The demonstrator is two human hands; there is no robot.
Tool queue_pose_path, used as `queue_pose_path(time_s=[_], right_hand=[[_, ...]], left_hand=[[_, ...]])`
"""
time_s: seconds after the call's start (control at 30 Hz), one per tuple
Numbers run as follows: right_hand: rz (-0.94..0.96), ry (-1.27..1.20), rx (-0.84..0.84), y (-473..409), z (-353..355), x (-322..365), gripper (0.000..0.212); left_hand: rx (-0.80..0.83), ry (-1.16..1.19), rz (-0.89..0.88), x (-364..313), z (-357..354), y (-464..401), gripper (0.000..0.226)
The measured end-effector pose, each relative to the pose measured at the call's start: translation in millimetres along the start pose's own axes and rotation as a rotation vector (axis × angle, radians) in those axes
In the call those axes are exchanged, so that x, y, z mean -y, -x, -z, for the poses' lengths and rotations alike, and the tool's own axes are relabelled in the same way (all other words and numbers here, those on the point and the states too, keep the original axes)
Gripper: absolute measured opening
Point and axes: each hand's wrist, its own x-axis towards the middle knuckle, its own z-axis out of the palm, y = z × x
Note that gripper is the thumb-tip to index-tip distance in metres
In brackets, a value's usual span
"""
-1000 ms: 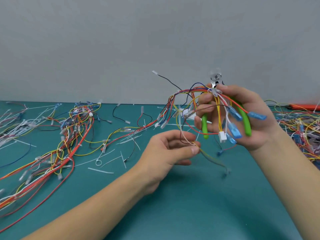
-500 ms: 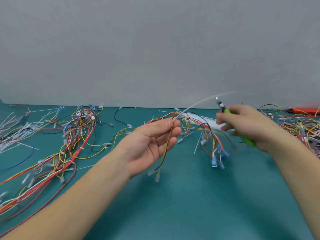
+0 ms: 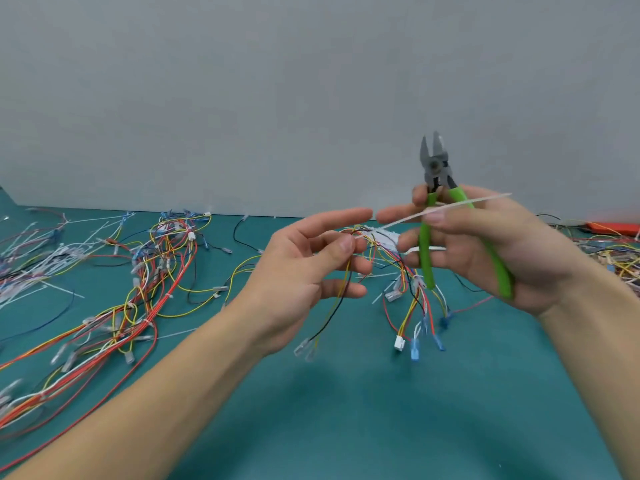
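My right hand (image 3: 485,247) grips green-handled cutters (image 3: 433,216), their grey jaws open and pointing up, and its thumb and forefinger pinch a white cable tie (image 3: 460,206) that slants up to the right. My left hand (image 3: 311,271) pinches wires of a small bundle (image 3: 408,292) between thumb and fingers. The bundle hangs between both hands above the teal table. Its red, yellow, black and white wires end in blue and clear terminals and a white connector (image 3: 400,342).
Long tied harnesses (image 3: 114,306) of red, yellow and white wires lie over the left of the teal table (image 3: 346,427), with loose cable ties (image 3: 41,271). Another wire pile (image 3: 616,258) and an orange object (image 3: 616,226) sit at the far right. A grey wall stands behind.
My right hand has turned the cutters upright with jaws open and raised the cable tie. My left hand has taken a pinch on the wires, and the bundle now hangs lower between the hands.
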Motion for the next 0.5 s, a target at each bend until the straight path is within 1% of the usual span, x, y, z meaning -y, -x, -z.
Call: queue_pose_path(time_s=[0.07, 0.13, 0.17, 0.23, 0.3, 0.33, 0.37, 0.43, 0.5], right_hand=[[-0.04, 0.008, 0.039, 3, -4, -3, 0.038], [-0.068, 0.023, 0.086, 5, -8, -3, 0.035], [-0.077, 0.033, 0.081, 5, -10, -1, 0.032], [-0.067, 0.099, -0.012, 5, -11, 4, 0.028], [-0.001, 0.286, -0.156, 4, -11, 10, 0.027], [0.012, 0.348, -0.187, 5, -11, 11, 0.024], [-0.001, 0.357, -0.172, 6, -11, 13, 0.02], [-0.09, 0.309, -0.105, 7, -15, 9, 0.015], [-0.148, 0.338, -0.119, 5, -18, 1, 0.009]], left_hand=[[0.023, -0.07, -0.026, 0, -1, 1, 0.025], [0.013, -0.126, -0.027, 0, -2, 2, 0.025], [-0.001, -0.143, -0.024, 0, -3, 3, 0.024], [-0.034, -0.148, -0.017, -1, -3, 2, 0.023], [-0.062, -0.15, -0.015, -1, -3, 2, 0.023], [-0.073, -0.155, -0.016, -1, -3, 1, 0.023], [-0.08, -0.159, -0.016, -1, -4, 2, 0.023], [-0.081, -0.165, -0.015, 0, -5, 3, 0.025], [-0.064, -0.187, -0.013, 0, -5, 4, 0.027]])
